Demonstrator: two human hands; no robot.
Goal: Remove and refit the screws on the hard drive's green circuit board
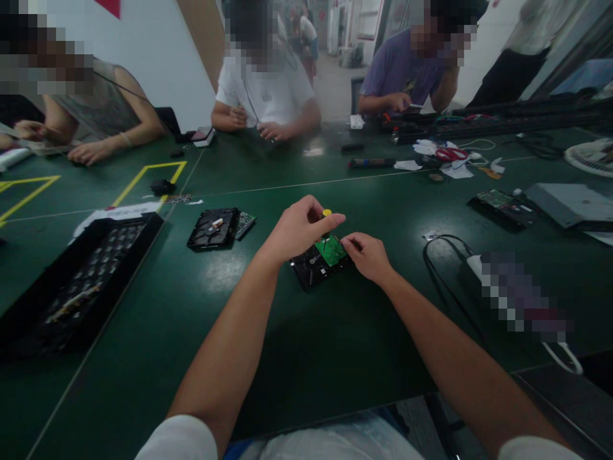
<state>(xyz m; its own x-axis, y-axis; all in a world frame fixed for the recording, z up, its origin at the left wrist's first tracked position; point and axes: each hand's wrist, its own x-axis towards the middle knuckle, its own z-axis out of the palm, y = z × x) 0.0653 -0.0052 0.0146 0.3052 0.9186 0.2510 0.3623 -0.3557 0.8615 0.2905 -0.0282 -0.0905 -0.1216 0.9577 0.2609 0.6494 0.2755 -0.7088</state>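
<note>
A black hard drive (310,267) with a green circuit board (331,250) on it lies on the green table in front of me. My left hand (301,229) is over its upper left side, fingers closed round a small screwdriver with a yellow top (327,212); the tool's lower end is mostly hidden by the hand. At the board's right edge, my right hand (368,254) has thumb and fingers pinched together, touching or very near the board; whatever they hold is too small to make out.
Another black drive (213,229) and a loose circuit board (245,225) lie left of my hands. A long black tray (81,287) stands farther left. A cable (443,281) and a drive (502,207) are right. Three people sit opposite.
</note>
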